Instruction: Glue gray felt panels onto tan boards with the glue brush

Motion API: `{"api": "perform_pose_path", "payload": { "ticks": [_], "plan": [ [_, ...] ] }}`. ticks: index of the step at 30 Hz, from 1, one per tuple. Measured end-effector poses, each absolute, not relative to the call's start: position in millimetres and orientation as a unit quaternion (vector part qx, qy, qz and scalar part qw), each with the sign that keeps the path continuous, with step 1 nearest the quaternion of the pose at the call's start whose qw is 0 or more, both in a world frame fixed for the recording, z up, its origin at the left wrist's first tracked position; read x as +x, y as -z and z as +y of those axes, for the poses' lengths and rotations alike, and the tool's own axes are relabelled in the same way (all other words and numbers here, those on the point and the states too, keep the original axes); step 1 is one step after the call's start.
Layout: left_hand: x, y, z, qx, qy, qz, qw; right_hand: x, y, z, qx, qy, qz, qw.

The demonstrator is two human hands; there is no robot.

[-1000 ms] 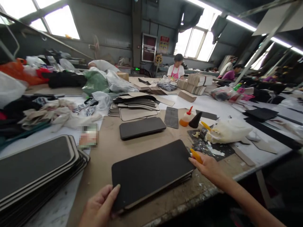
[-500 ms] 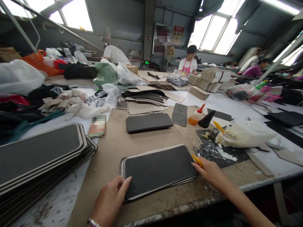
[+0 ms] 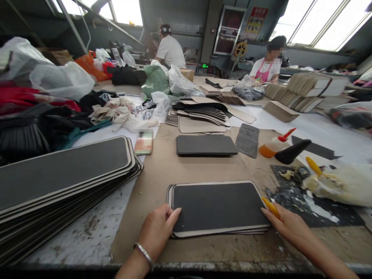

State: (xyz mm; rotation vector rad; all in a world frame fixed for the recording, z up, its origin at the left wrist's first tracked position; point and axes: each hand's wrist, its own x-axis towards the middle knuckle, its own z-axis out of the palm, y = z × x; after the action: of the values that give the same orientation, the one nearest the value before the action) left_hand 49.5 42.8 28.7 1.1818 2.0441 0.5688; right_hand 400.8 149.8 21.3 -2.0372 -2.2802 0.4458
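Observation:
In front of me lies a small stack of dark grey panels with pale borders and rounded corners (image 3: 221,207). My left hand (image 3: 158,228), a bracelet at its wrist, grips the stack's left end, thumb on top. At the opposite end, my right hand (image 3: 286,221) has its fingertips against the edge. A yellow handle (image 3: 271,208) is held in that same hand; the tool's other end is hidden. Just beyond sits a second stack of plain dark grey panels (image 3: 206,145).
A tall pile of bordered panels (image 3: 66,166) leans at left. To the right are an orange glue bottle (image 3: 271,147), a black cone-shaped piece (image 3: 292,152), a glue-smeared sheet (image 3: 316,203) and a plastic bag with a yellow-handled brush (image 3: 340,186). Two people work behind.
My view has swung left, so things sit further right in it. The front stack now lies squarer to me, both hands still at its ends. A person behind has straightened up.

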Motion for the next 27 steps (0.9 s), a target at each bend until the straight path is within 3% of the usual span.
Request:
{"api": "perform_pose_path", "payload": {
  "ticks": [14, 27],
  "plan": [
    [45.1, -23.9, 38.8, 0.468, -0.184, 0.791, 0.349, 388.1, -44.5, 149.1, -0.638, -0.229, -0.735, -0.034],
    [41.3, -15.9, 41.0, 0.477, -0.162, 0.794, 0.341, 384.1, -48.6, 155.0, -0.647, -0.231, -0.725, -0.057]
  ]
}}
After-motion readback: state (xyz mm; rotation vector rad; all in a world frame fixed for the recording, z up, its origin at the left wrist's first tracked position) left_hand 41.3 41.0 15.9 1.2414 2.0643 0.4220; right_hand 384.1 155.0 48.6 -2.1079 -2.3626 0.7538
